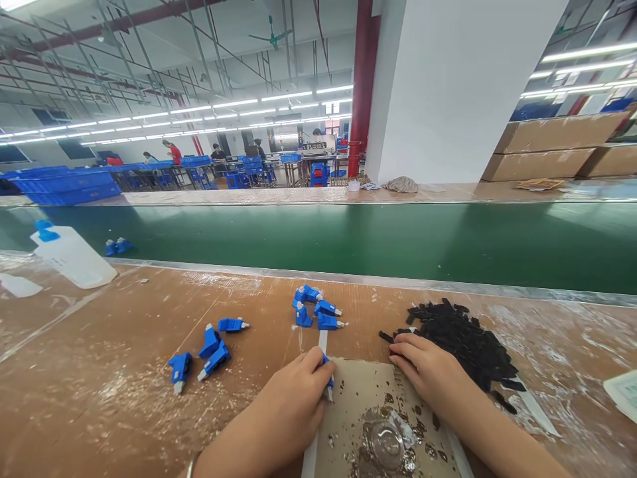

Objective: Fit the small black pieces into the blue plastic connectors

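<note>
Watching closely here, because the thing I worry about is the small blue connector (328, 380) slipping: my left hand (293, 405) has it pinched down against the cardboard pad (358, 392) near the counter's front edge, and only a sliver of blue shows past the fingertips, so a bit of sideways push could, I judge, flick it out or tip it over. The left hand is curled tight, fingers closed around that piece, so narrow and holding. My right hand (428, 372) lies flatter, fingers stretched forward and loosely together, fingertips touching the near edge of the heap of black parts (462, 345) toward the right side of the counter; I can't tell whether it has one pinched yet. The risk there, as I read it, is dragging several black bits at once or scattering them onto the pad, where dark crumbs already lie around a clear smear (388, 445). Just beyond the pad sits a cluster of blue connectors (316, 309), and another loose group of blue connectors (206, 348) lies further left. A white bottle (72, 255) lies at the far left by the green conveyor belt (348, 239).
</note>
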{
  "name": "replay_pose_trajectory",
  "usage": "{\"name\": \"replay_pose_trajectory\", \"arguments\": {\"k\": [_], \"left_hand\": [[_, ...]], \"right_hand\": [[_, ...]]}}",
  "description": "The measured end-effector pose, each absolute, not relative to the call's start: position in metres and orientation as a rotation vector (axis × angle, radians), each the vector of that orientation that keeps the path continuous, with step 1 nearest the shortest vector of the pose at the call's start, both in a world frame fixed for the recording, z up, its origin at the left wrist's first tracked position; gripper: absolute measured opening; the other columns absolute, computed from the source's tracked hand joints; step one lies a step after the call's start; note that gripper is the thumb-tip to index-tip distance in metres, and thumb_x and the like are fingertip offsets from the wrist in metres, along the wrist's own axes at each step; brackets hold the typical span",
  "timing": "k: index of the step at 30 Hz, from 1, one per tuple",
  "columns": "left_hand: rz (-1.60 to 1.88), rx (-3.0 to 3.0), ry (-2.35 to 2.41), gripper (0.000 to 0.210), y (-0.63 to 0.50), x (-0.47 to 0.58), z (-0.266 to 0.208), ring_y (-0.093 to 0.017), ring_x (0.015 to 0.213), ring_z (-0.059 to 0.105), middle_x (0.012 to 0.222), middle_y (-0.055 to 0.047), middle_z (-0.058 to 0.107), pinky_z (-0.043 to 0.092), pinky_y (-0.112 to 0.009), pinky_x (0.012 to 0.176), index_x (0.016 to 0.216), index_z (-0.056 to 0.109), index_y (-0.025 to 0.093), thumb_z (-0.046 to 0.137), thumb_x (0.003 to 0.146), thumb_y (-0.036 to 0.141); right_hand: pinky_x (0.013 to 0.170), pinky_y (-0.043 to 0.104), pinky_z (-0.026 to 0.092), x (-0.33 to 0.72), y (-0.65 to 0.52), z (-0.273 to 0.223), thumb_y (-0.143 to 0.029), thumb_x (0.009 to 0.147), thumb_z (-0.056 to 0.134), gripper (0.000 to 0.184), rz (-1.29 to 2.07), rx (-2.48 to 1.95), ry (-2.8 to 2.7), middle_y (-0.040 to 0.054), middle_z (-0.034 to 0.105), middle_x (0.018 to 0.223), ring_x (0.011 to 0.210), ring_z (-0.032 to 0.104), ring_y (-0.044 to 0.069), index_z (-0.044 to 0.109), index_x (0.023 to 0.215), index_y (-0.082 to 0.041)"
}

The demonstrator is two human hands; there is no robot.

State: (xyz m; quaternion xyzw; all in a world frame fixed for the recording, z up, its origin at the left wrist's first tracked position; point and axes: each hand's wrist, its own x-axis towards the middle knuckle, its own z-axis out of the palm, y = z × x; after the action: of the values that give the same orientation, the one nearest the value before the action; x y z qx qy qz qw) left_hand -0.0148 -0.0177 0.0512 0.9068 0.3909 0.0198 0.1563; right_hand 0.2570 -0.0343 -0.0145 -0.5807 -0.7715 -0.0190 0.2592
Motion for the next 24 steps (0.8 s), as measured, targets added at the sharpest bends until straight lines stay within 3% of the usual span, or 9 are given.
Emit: {"name": "replay_pose_trajectory", "arguments": {"k": [8,14,19,21,24], "left_hand": [[-0.007,2.884,1.059,0.050,-0.018,-0.012,0.041,-0.025,0.090,0.062,0.107,-0.011,0.065,0.054,-0.038,0.083,0.109,0.063,0.015,0.039,0.075,-0.011],[-0.007,3.021,1.036,0.047,-0.014,-0.012,0.032,-0.026,0.086,0.062,0.106,-0.011,0.064,0.054,-0.039,0.076,0.111,0.062,0.013,0.043,0.074,-0.009],[-0.001,3.048,1.092,0.041,-0.015,-0.011,0.034,-0.027,0.086,0.061,0.102,-0.010,0.065,0.054,-0.041,0.076,0.110,0.062,0.013,0.044,0.079,-0.006],[0.002,3.053,1.125,0.038,-0.015,-0.012,0.034,-0.028,0.088,0.060,0.102,-0.011,0.064,0.054,-0.042,0.077,0.106,0.063,0.013,0.046,0.078,-0.006],[0.062,3.077,1.147,0.036,-0.016,-0.013,0.033,-0.029,0.092,0.059,0.103,-0.012,0.063,0.054,-0.044,0.080,0.104,0.063,0.012,0.046,0.079,-0.006]], "right_hand": [[0.060,0.032,0.050,0.255,-0.039,0.008,-0.013,0.077,0.047,0.019,0.321,-1.657,-1.985,0.0048,0.064,0.079,0.065,0.062,0.019,0.063,0.072,-0.021],[0.075,0.034,0.054,0.263,-0.043,0.017,-0.027,0.072,0.059,0.019,0.685,-1.556,-1.769,0.0069,0.067,0.091,0.078,0.065,0.021,0.074,0.082,-0.022],[0.097,0.042,0.053,0.267,-0.051,0.018,-0.053,0.077,0.067,0.034,0.937,-1.470,-1.453,0.0126,0.072,0.116,0.115,0.064,0.032,0.079,0.083,-0.022],[0.097,0.042,0.054,0.265,-0.054,0.019,-0.061,0.076,0.071,0.042,1.033,-1.436,-1.292,0.0137,0.072,0.117,0.115,0.065,0.032,0.080,0.086,-0.021],[0.093,0.030,0.057,0.262,-0.058,0.025,-0.056,0.060,0.088,0.047,1.286,-1.312,-0.893,0.0123,0.076,0.107,0.102,0.070,0.024,0.082,0.090,-0.021]]}}
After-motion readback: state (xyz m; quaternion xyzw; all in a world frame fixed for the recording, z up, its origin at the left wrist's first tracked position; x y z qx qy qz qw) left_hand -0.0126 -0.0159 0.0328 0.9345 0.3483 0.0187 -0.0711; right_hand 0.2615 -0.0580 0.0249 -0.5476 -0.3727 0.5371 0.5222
